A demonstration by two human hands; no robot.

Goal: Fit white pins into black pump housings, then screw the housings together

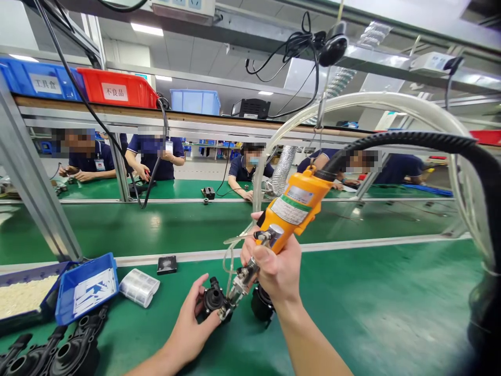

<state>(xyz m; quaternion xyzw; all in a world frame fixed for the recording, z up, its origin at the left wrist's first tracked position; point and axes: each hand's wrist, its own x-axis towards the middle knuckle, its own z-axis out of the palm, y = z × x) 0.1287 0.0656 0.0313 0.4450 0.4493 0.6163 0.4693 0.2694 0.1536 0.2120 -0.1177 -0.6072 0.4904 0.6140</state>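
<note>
My right hand (279,269) is wrapped round an orange power screwdriver (295,203) with a metal nose, tilted down to the left. A thick black ribbed hose and a clear tube run from it. The nose tip meets the edge of a small black pump (214,297) on the green bench. My left hand (191,324) grips that pump from the left, with the thumb near the tip. Another black pump (261,304) stands just behind my right wrist, partly hidden by the screwdriver and hand.
Several black pump housings (76,344) lie at lower left. Beyond them are a blue tray (111,261), a bin of pale pieces (27,292), a clear plastic roll (140,287) and a black block (167,265). Co-workers sit across the line. The hose arches over the right side.
</note>
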